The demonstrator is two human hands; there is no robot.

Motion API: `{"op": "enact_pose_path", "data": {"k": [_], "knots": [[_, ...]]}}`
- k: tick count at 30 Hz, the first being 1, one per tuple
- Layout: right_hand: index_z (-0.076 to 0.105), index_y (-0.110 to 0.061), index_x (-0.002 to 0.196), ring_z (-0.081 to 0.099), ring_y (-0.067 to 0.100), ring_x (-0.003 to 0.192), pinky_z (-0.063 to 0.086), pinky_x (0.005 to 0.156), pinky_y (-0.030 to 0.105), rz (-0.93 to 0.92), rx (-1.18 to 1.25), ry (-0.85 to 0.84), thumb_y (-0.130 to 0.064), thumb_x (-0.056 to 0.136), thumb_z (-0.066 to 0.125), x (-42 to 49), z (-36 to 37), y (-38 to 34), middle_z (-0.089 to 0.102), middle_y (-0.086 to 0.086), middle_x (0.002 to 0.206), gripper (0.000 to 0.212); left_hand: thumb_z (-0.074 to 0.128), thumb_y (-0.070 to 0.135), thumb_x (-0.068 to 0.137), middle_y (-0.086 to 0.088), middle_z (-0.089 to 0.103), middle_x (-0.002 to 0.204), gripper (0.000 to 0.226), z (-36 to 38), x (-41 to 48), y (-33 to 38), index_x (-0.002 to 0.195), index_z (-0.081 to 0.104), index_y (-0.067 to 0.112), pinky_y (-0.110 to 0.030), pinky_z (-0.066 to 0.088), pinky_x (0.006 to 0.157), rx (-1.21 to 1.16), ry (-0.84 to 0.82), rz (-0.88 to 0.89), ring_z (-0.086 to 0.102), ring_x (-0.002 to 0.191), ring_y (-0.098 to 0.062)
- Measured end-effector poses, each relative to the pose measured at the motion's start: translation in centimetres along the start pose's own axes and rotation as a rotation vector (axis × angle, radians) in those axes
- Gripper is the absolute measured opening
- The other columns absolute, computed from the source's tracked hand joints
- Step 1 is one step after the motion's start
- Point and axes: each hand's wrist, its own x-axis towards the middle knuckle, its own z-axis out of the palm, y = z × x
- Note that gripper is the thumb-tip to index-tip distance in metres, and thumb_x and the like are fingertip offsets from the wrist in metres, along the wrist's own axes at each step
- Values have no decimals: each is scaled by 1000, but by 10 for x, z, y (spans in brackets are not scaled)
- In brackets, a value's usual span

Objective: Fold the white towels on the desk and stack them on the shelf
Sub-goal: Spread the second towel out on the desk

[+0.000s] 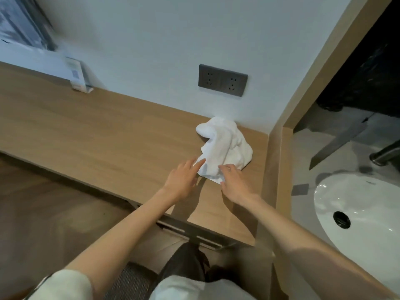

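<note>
L grip (184,180): fingers straight, tips touching near-left corner of towel (225,144). R grip (234,182): fingers curled, pinching towel's near edge. Towel: white terry, crumpled heap on wood-grain desk (108,131), by wall (151,40), below dark double socket (223,80). Rt of desk: glossy white oval basin (368,198), black drain (341,219).

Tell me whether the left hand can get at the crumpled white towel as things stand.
Probably yes: the left hand has its straight fingers against the near edge of the white towel on the desk, and nothing stands between them.

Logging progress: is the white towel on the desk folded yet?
Not folded: the towel lies crumpled in an uneven heap.
</note>
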Motion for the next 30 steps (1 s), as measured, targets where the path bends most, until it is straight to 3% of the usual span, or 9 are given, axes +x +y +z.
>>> {"op": "enact_pose_path", "data": {"k": [6,10,14,17,22,26,30], "knots": [[15,-26,149,45,34,126,44,98,41,9,-11,-146,-9,90,50,27,27,21,22,8,154,70,42,16,95,6,5,159,65,16,30,-8,149,13,34,-36,46,90,25,-80,33,23,138,-25],[10,-29,151,51,32,120,44,95,37,-29,-127,-73,-8,90,51,35,41,28,21,10,155,76,42,12,95,7,-1,160,69,23,46,-15,150,7,33,-35,40,97,90,-101,58,10,145,-24],[8,-24,151,53,29,111,47,85,35,-70,-284,-17,-3,85,58,40,48,27,29,13,149,86,46,10,92,6,5,159,74,28,53,-24,149,9,37,-33,43,89,46,-103,72,16,143,-24],[12,-21,150,52,31,108,47,82,37,-67,-293,-24,3,89,48,44,47,25,35,14,140,75,48,11,89,5,14,156,75,28,56,-28,149,11,38,-32,41,90,46,-101,90,28,135,-23],[39,-18,136,59,35,93,50,73,41,-59,-48,65,3,89,45,50,36,22,52,14,109,51,53,15,85,4,30,146,75,31,61,-40,148,17,36,-32,36,95,93,-37,160,40,123,-23],[33,-24,124,61,21,91,56,75,39,55,300,230,-9,94,45,50,8,0,59,5,106,35,65,35,75,5,28,145,84,29,66,-50,146,20,38,-36,39,99,-30,-67,154,36,127,-22],[33,-29,115,60,11,92,54,84,35,77,599,400,-16,97,44,53,-33,-43,62,-11,96,25,74,54,63,-1,23,147,87,11,71,-61,139,36,32,-38,44,99,-254,43,204,34,129,-22]]}}
